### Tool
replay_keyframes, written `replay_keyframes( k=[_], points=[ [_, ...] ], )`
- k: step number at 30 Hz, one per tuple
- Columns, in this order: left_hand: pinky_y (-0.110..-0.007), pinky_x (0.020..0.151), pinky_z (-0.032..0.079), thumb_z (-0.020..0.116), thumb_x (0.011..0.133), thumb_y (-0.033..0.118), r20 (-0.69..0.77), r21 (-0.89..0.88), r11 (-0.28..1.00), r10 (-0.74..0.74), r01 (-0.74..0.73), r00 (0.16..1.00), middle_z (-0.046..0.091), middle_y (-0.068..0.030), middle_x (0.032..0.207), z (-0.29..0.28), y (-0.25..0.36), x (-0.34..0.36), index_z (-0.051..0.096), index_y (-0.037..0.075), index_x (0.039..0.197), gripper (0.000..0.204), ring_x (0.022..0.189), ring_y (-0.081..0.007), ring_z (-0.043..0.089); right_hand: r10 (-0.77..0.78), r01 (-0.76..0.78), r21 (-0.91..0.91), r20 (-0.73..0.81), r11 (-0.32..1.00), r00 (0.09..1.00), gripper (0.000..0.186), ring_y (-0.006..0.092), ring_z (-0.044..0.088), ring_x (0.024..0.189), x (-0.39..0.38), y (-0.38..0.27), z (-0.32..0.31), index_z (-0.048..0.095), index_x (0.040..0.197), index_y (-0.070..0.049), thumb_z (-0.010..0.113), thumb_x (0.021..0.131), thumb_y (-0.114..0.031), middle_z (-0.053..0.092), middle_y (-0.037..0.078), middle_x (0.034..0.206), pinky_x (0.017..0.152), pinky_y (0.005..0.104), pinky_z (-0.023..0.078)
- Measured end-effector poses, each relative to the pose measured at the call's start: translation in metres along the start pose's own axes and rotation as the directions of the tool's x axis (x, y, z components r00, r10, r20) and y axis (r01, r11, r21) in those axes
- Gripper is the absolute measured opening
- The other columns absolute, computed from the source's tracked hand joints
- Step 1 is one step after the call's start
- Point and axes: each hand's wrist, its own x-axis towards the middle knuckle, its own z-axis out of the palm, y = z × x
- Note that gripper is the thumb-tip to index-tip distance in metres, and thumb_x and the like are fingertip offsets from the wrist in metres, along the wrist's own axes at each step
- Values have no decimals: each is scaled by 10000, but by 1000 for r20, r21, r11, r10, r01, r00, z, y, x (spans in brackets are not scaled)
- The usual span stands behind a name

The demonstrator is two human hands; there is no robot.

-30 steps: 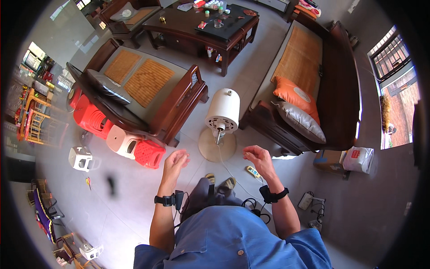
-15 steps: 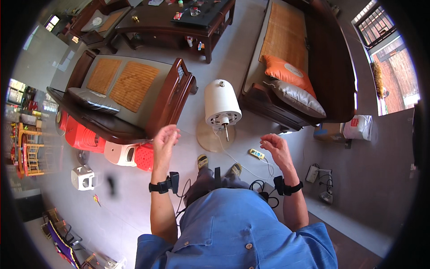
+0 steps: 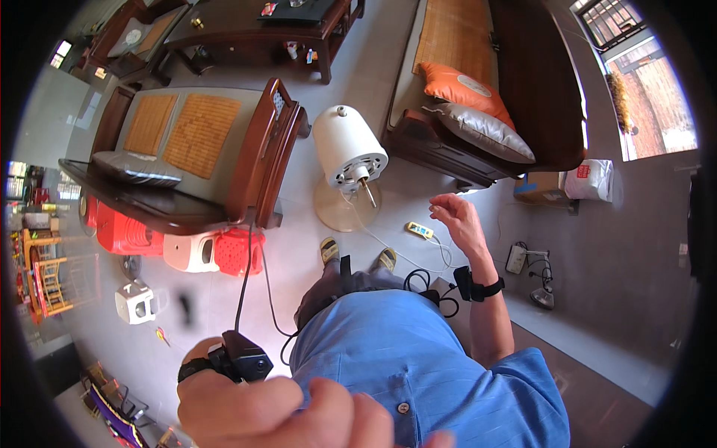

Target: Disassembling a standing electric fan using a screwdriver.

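My left hand [image 3: 284, 414] is raised large and close at the bottom of the view. Its fingers look bent, and their tips run out of the picture, so any contact is hidden. A black strap with a small black device [image 3: 245, 357] sits on that wrist. My right hand [image 3: 459, 220] hovers over the floor with loosely bent fingers apart and nothing in them. Ahead of me stands a white, rounded fan motor housing [image 3: 347, 145] with a bare metal shaft and no blades, on a round pale base [image 3: 328, 213]. Neither hand touches it.
A yellow power strip [image 3: 420, 229] and its white cord lie on the floor near the base. Wooden benches [image 3: 254, 160] flank the fan, one with an orange cushion [image 3: 467, 93]. Red stools [image 3: 237, 252] stand at left. A dark cable hangs from my left wrist device.
My left hand has swung from beside the fan back and up close to the camera. My right hand stays in front of me, still empty. The view has shifted slightly.
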Motion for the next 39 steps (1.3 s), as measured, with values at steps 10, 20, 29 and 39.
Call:
replay_keyframes(
  k=[10,20,29,39],
  points=[
    [-297,630,423,695,782,223,56,-85,993,-75,79,996,602,5,747,28,19,34,708,120,875,140,691,-149,585,-7,2,48,117,999,993,213,168,687,930,-2,16,-12,666,1116,61,634,943,-61,711,109,1026,839,284,544],
    [-416,788,540,654,925,263,344,-2,307,-893,952,289,723,-154,965,135,-123,-189,737,58,990,230,911,-336,693,41,-5,-206,171,979,985,251,172,705,851,-4,17,-25,676,1097,71,628,910,-89,723,125,936,778,286,546],
    [-393,936,531,744,876,202,53,-418,212,-965,883,257,664,-172,1234,362,-190,-297,569,73,1353,525,1109,-331,659,277,-135,-463,253,876,927,217,159,697,854,-10,34,-4,678,1088,52,633,910,-64,720,97,938,798,284,538],
    [-416,1038,489,862,736,212,10,-453,409,-886,792,463,634,-141,1299,421,-238,-272,533,90,1353,710,1222,-344,582,440,-292,-550,157,783,884,237,147,693,928,-47,54,-6,694,1103,19,659,890,-79,731,76,989,870,281,517]
  ],
)
